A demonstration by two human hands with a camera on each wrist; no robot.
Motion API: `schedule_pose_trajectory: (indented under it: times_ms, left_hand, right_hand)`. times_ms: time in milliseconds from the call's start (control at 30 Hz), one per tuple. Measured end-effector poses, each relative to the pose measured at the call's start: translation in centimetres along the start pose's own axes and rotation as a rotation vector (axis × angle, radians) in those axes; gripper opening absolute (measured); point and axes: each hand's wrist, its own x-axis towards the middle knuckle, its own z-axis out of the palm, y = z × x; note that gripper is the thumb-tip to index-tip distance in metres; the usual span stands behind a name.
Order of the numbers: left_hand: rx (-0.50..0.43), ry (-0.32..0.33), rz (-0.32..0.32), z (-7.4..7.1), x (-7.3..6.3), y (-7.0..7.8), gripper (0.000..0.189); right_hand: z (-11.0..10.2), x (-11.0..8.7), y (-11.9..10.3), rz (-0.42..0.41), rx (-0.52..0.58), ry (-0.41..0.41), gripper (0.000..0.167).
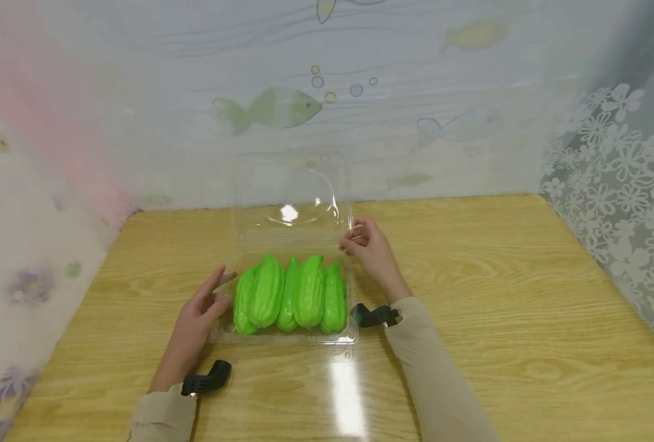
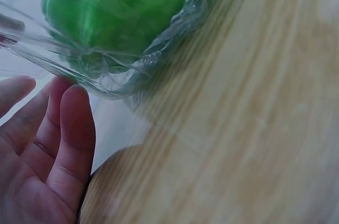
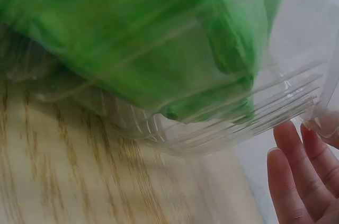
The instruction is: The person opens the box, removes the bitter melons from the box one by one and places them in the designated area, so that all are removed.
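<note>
Five glossy green ridged pods [image 1: 290, 301] already lay inside the clear plastic box [image 1: 305, 339], its transparent lid [image 1: 291, 184] unclosed; left hand [image 1: 197, 314] spread at its left, right hand [image 1: 373, 253] rightward, grip unclear.

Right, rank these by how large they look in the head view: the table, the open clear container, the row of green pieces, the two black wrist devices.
1. Table
2. Clear container, lid included
3. Green pieces, as a row
4. Left wrist device and right wrist device: too alike to rank

White glare marks the lid [image 1: 291, 196] and table [image 1: 498, 294]; wrist views look soft.
</note>
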Motion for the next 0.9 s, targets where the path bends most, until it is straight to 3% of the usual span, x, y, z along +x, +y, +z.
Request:
schedule_pose_trajectory:
  times_ms: [200, 433, 667, 900]
  left_hand:
    - [-0.025, -0.011, 0.01, 0.0, 0.1, 0.2, 0.054]
    - [-0.061, -0.016, 0.025, -0.1, 0.2, -0.1, 0.055]
    - [-0.014, -0.02, 0.012, -0.1, 0.0, -0.3, 0.053]
    - [0.002, 0.004, -0.012, 0.1, -0.1, -0.1, 0.055]
  right_hand:
    - [0.0, 0.4, 0.2, -0.002, 0.009, -0.01, 0.036]
    - [0.0, 1.4, 2.4, -0.036, -0.017, 0.003, 0.036]
    - [0.2, 1.2, 3.4, -0.062, -0.031, 0.056, 0.036]
    - [0.3, 1.1, 3.4, -0.056, -0.045, 0.043, 0.036]
